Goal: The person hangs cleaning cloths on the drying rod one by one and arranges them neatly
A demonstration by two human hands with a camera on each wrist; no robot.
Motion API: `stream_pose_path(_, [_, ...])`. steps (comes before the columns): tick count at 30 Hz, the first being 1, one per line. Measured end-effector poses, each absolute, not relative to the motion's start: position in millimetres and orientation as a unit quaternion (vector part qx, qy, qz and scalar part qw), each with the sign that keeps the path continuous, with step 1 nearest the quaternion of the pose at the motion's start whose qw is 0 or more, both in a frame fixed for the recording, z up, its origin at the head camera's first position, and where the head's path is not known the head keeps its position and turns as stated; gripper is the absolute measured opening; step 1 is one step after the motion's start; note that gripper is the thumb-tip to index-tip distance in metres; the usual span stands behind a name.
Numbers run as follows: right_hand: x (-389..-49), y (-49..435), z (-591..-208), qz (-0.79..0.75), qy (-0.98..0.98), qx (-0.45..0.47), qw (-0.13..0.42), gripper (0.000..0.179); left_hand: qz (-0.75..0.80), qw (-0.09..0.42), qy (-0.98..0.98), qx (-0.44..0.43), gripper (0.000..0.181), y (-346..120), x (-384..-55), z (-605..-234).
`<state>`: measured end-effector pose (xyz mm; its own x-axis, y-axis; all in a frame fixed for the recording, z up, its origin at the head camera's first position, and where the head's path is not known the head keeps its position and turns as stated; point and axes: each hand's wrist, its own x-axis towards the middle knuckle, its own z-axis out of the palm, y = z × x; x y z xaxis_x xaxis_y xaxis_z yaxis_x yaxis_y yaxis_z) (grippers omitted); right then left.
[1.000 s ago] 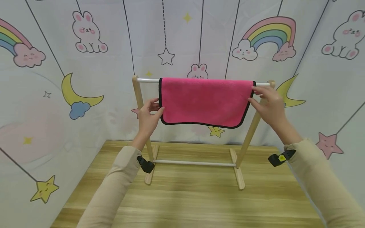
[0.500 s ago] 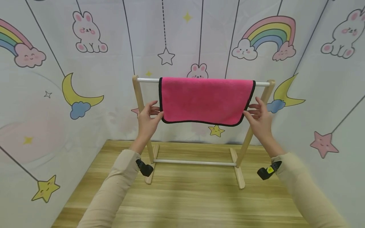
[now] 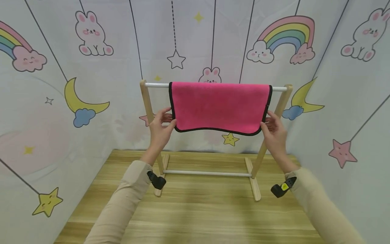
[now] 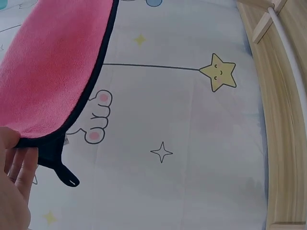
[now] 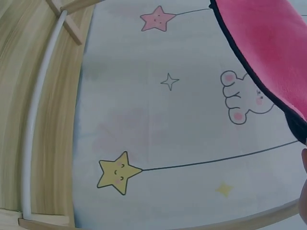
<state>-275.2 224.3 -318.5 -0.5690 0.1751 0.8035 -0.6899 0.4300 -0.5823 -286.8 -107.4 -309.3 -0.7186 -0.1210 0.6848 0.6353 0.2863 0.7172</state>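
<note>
A pink towel (image 3: 219, 106) with black edging hangs folded over the white top bar (image 3: 156, 85) of a wooden rack (image 3: 147, 101). My left hand (image 3: 160, 131) pinches its left side edge near the lower corner, thumb in front and fingers behind. In the left wrist view, a dark back layer with a small black loop (image 4: 67, 176) shows below the pink face (image 4: 53, 62). My right hand (image 3: 275, 134) pinches the right side edge near the lower corner, thumb in front. Only a sliver of that hand (image 5: 303, 191) appears in the right wrist view, beside the towel's edge.
The rack's feet (image 3: 255, 189) stand on a wood-grain tabletop (image 3: 195, 217), joined by a white lower bar (image 3: 207, 173). Close behind and to both sides hangs a white cloth backdrop (image 3: 122, 67) printed with rabbits, stars, moons and rainbows.
My right hand has moved down the towel's right edge from near the top bar to the lower corner. My left hand has slid slightly down the left edge.
</note>
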Motion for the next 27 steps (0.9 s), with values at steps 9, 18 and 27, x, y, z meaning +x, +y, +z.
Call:
stream_pose_path(9, [-277, 228, -274, 0.478, -0.721, 0.175, 0.47, 0.03, -0.544, 0.387, -0.722, -0.18, 0.032, -107, -306, -299])
stream_pose_path(18, [-280, 224, -262, 0.477, -0.733, 0.174, 0.453, 0.034, -0.567, 0.387, -0.711, -0.152, 0.03, -111, -310, -283])
stream_pose_path(27, [-300, 237, -290, 0.47, -0.744, 0.167, 0.445, 0.036, -0.56, 0.368, -0.731, -0.131, 0.029, -111, -300, -291])
